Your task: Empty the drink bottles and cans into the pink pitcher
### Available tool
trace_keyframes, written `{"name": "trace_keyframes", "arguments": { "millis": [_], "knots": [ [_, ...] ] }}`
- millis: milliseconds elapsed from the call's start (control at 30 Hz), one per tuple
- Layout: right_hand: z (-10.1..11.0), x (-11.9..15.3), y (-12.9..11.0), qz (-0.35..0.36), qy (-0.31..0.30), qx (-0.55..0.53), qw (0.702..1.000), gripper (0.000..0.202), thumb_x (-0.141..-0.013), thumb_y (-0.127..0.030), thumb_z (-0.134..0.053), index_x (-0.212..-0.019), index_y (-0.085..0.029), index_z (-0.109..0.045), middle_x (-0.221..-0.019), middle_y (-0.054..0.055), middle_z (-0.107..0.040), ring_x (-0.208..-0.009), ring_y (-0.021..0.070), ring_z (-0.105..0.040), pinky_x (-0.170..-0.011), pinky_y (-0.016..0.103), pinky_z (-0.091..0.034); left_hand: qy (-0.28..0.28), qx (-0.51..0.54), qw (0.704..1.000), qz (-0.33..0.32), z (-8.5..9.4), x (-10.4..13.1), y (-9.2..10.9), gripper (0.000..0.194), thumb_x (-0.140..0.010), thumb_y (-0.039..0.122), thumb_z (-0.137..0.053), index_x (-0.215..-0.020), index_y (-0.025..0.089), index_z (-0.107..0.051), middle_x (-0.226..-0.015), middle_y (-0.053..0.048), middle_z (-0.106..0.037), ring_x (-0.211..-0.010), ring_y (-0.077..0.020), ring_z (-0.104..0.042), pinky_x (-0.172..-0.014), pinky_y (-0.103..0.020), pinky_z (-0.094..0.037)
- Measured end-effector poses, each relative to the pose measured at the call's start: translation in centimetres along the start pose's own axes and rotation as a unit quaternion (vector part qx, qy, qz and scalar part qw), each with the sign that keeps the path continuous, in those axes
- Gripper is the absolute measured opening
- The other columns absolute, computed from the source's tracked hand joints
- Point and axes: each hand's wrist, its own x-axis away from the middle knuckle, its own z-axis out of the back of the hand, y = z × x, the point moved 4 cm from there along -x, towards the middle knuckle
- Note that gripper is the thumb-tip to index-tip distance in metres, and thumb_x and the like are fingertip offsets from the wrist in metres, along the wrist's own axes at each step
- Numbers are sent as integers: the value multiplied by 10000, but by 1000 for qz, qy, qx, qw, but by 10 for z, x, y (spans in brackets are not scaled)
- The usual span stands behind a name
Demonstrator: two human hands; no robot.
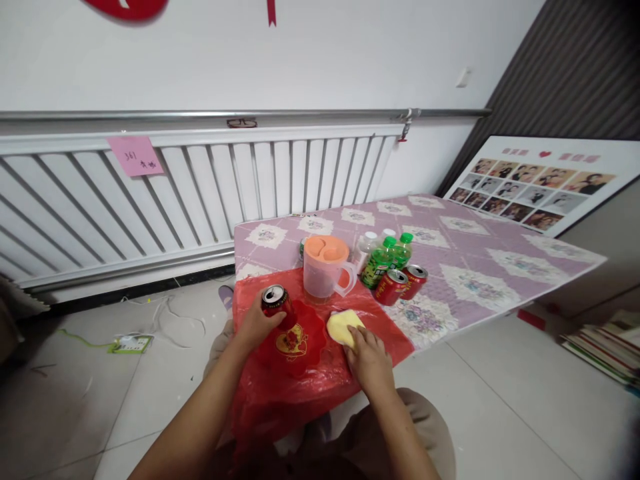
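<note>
My left hand (pixel 259 325) is wrapped around an opened drink can (pixel 277 301), dark red with a silver top, standing upright near the left edge of the table. Under my right hand (pixel 371 360) lies a folded yellow cloth (pixel 344 327), gripped at its near right corner between fingers and thumb. Between the hands is a red tray-like piece (pixel 307 350) with a gold heart-shaped print, on red plastic sheeting (pixel 327 395). Just beyond stands a clear plastic pitcher (pixel 319 277) with an orange lid (pixel 327 249), its handle to the right.
Right of the pitcher are two red cans (pixel 391 288), green-capped bottles (pixel 379 263) and white-capped bottles (pixel 367 247). A purple floral tablecloth (pixel 450 267) covers the table. Behind it runs a white radiator (pixel 295 173); a photo board (pixel 540 183) leans at the right.
</note>
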Motion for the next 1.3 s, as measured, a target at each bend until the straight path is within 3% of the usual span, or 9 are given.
{"name": "trace_keyframes", "arguments": {
  "millis": [133, 300, 467, 633, 733, 900, 1033, 1200, 1300],
  "knots": [
    [4, -12, 22, 8, 52, -155, 986, 418, -828, -313, -537, -1197, -170, -674, -1212, 143, -704, -1124, 295, -627, -1007, 473, -467, 2, 43, 999, 9, 2, 4, 4, 663, -685, 220, -725, -1300, 213, -477, -1278, -99, -635, -1193, -273, -626, -1083, -465, -464],
    [24, -16, 49, -53, 101, -201, 973, 540, -855, -473, -466, -1240, -132, -631, -1175, 159, -714, -1023, 282, -682, -921, 442, -534, 7, 38, 999, 20, 4, 10, 2, 635, -695, 205, -718, -1286, 197, -486, -1267, -101, -646, -1186, -270, -630, -1068, -455, -483],
    [49, -1, 30, -107, 139, -317, 932, 550, -804, -497, -598, -1255, -186, -641, -1143, 110, -728, -963, 270, -691, -871, 413, -551, -9, 24, 1000, 16, 1, 18, 9, 615, -713, 197, -699, -1289, 199, -482, -1292, -108, -637, -1203, -272, -626, -1064, -459, -497],
    [45, 12, -43, -69, 55, -450, 889, 580, -814, -499, -637, -1307, -195, -603, -1260, 120, -686, -1029, 269, -683, -887, 406, -554, -49, 49, 998, -2, -14, 29, 32, 627, -700, 206, -688, -1291, 200, -477, -1306, -103, -640, -1213, -269, -629, -1073, -442, -501],
    [32, 15, -75, -75, -8, -536, 841, 607, -806, -473, -669, -1351, -224, -575, -1305, 93, -670, -1116, 273, -663, -957, 419, -530, -70, 55, 996, -19, -19, 36, 53, 626, -689, 207, -689, -1282, 184, -489, -1307, -103, -639, -1218, -264, -622, -1086, -431, -491],
    [10, 19, -85, -197, -92, -688, 692, 600, -729, -484, -769, -1245, -218, -616, -1053, 72, -768, -865, 261, -744, -746, 375, -596, -75, 59, 995, -11, -12, 43, 77, 621, -681, 217, -689, -1272, 185, -502, -1259, -105, -661, -1161, -281, -651, -1027, -438, -532],
    [2, 26, -96, -190, -160, -760, 600, 456, -730, -489, -773, -1072, -201, -682, -980, 86, -782, -942, 268, -745, -821, 386, -590, -74, 60, 995, -28, -13, 47, 83, 626, -689, 218, -684, -1286, 192, -495, -1262, -105, -649, -1162, -286, -645, -997, -421, -553],
    [-5, 50, -106, -192, -255, -762, 564, 439, -761, -551, -732, -1009, -189, -718, -938, 96, -777, -918, 264, -746, -825, 403, -583, -18, 34, 997, -69, -15, 45, 83, 637, -666, 229, -716, -1261, 203, -491, -1236, -91, -638, -1161, -278, -632, -1035, -435, -522],
    [3, 63, -97, -182, -267, -748, 580, 481, -766, -528, -742, -1135, -223, -700, -1018, 83, -773, -920, 251, -740, -870, 405, -560, 31, 6, 997, -69, -4, 39, 75, 638, -669, 274, -739, -1254, 217, -492, -1254, -90, -618, -1189, -285, -609, -1058, -459, -496]
  ]
}}
